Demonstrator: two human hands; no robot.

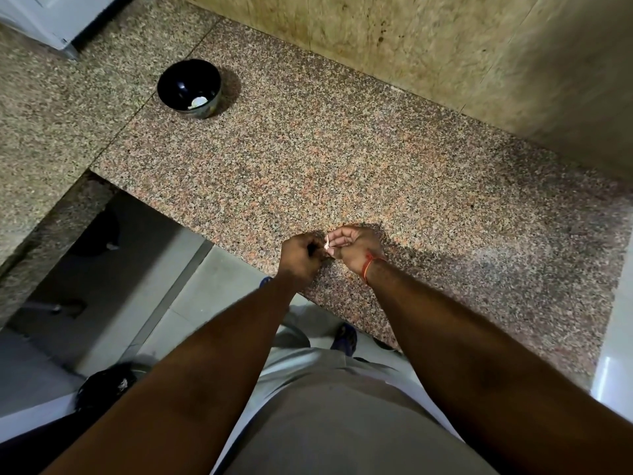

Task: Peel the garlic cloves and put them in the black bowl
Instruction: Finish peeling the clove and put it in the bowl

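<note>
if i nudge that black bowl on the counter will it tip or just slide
The black bowl looks rounded and narrows toward its base, so an edge push might rock it. It holds only a few pale pieces, so it is probably light and would likely slide on the smooth granite counter.

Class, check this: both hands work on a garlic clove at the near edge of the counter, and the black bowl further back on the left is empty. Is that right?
Not quite. The head view shows the black bowl already holds something pale, probably a peeled clove. The rest stands: the left hand and right hand work on a garlic clove at the counter's near edge.
</note>
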